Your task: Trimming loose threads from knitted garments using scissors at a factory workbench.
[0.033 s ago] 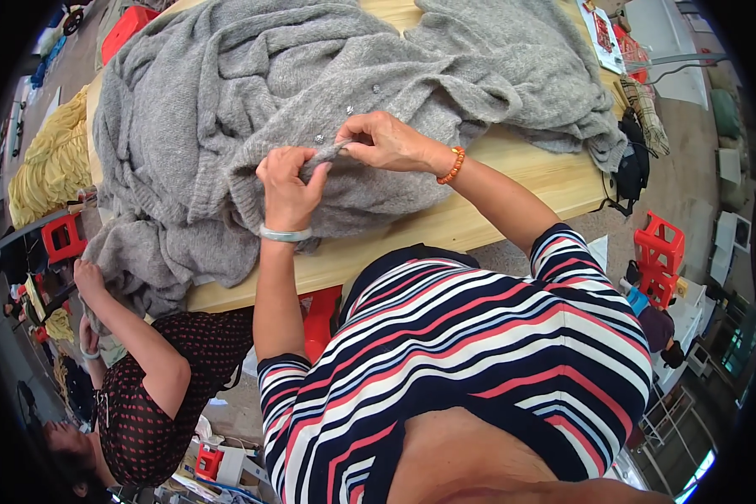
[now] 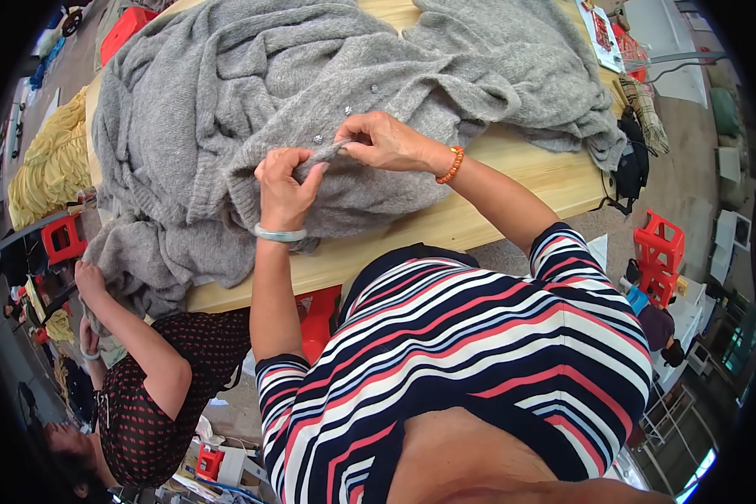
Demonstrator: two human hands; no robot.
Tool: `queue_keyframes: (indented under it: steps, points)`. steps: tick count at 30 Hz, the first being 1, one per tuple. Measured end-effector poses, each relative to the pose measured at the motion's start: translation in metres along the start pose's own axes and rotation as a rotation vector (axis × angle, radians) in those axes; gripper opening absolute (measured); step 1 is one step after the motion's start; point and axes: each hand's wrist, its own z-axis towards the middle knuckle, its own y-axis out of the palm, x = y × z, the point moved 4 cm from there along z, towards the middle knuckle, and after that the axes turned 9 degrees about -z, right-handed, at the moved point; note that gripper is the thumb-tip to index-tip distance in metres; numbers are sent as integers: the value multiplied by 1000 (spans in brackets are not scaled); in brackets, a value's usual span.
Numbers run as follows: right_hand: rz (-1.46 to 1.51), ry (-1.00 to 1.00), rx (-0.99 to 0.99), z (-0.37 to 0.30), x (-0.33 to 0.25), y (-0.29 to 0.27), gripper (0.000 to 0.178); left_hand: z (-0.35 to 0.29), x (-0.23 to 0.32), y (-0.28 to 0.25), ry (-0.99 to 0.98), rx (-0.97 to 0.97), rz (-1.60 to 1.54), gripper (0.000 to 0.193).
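Note:
A fuzzy grey knitted cardigan (image 2: pixel 302 202) lies bunched over the wooden table (image 2: pixel 529 181). Along its edge runs a row of small shiny buttons (image 2: pixel 348 110). My left hand (image 2: pixel 286 186), with a pale bangle at the wrist, pinches a fold of the edge between thumb and fingers. Just to its right, my right hand (image 2: pixel 388 141) wears an orange bead bracelet and pinches the same edge close to the buttons. Its fingertips partly cover what lies between them, so any small thing there cannot be made out.
More grey knitwear (image 2: pixel 176 109) is heaped across the table. At my left a co-worker (image 2: pixel 147 370) handles grey knit cloth at the table's corner. Red stools (image 2: pixel 659 252) stand at the right, a black bag (image 2: pixel 634 164) hangs by the table's right end, and yellow cloth (image 2: pixel 55 160) is piled far left.
My left hand has shifted slightly left and down, drawing a little more of the cardigan's edge into view between the hands. My right hand stays nearly in place.

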Motion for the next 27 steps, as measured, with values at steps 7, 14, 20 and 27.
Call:
queue_keyframes:
  steps: [7,14,20,27]
  points:
    - [-73,-116,184,1,-21,11,22,7,-3,2,-30,-17,-95,19]
    - [-91,-81,111,5,-10,19,17,2,-7,3,-76,-75,-96,20]
    - [726,182,-58,8,12,33,13,6,-17,4,-130,-115,-174,22]
    - [604,257,-86,9,8,24,18,-6,-38,11,-365,-156,-568,17]
